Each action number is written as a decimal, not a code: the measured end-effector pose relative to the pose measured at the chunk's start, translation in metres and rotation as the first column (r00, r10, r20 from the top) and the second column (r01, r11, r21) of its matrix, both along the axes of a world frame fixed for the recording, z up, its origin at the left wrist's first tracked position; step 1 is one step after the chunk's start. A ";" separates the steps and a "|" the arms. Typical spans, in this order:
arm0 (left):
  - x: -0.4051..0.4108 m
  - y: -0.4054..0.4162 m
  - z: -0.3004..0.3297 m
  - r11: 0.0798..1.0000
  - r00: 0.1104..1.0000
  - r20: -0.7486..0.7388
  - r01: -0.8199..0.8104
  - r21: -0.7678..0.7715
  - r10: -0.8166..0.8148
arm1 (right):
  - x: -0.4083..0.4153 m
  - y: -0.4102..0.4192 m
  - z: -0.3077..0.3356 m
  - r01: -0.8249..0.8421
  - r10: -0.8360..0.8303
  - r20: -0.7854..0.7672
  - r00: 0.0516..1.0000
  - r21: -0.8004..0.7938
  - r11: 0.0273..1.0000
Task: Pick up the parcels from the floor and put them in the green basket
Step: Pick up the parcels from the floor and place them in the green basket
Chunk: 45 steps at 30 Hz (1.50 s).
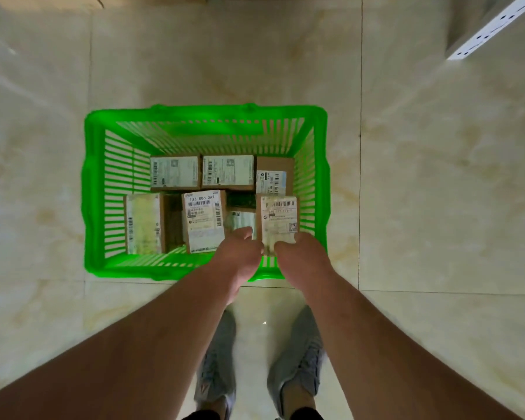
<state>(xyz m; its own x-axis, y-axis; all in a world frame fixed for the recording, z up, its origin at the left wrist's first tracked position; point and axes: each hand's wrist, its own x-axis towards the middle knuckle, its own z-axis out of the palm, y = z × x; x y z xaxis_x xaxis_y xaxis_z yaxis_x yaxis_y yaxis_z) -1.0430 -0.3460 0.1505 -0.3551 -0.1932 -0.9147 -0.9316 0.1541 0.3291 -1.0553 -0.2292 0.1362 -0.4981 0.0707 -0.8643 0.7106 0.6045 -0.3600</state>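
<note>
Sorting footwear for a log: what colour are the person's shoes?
Grey shoes, seen best in the head view, below the green basket.

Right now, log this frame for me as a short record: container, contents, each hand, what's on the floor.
container: green basket on the tiled floor
contents: seven labelled parcels visible
left hand: left hand over the near rim, beside the held parcel; grip unclear
right hand: right hand grips the near end of the rightmost parcel
floor: no parcels visible outside the basket; grey shoes below
</note>
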 end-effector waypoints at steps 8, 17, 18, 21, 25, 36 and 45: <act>0.030 -0.025 0.045 0.986 0.989 0.032 0.148 -0.078 -0.146 | 0.021 0.018 0.044 -0.081 0.083 0.052 0.995 -0.038 0.996; 0.039 -0.120 0.050 0.953 0.991 0.014 0.135 -0.271 -0.136 | 0.013 -0.019 0.069 -0.123 0.127 0.042 0.991 -0.095 0.988; 0.039 -0.130 0.046 0.952 0.990 0.015 0.139 -0.274 -0.140 | 0.013 -0.029 0.068 -0.112 0.117 0.044 0.992 -0.108 0.988; 0.037 -0.158 0.036 0.943 0.984 0.029 0.177 -0.280 -0.176 | 0.014 -0.063 0.064 -0.081 0.092 0.093 0.991 -0.111 0.990; 0.032 -0.200 0.034 0.955 0.988 -0.006 0.148 -0.257 -0.155 | 0.027 -0.125 0.071 0.012 0.003 0.141 0.990 -0.109 0.994; 0.025 -0.298 0.054 0.992 0.992 -0.025 -0.123 0.030 0.124 | 0.019 -0.233 0.055 0.139 -0.130 0.221 0.967 -0.024 0.990; 0.049 -0.281 0.013 0.997 1.000 -0.001 -0.031 0.064 0.031 | 0.010 -0.249 0.008 -0.052 0.046 0.189 0.981 0.028 0.998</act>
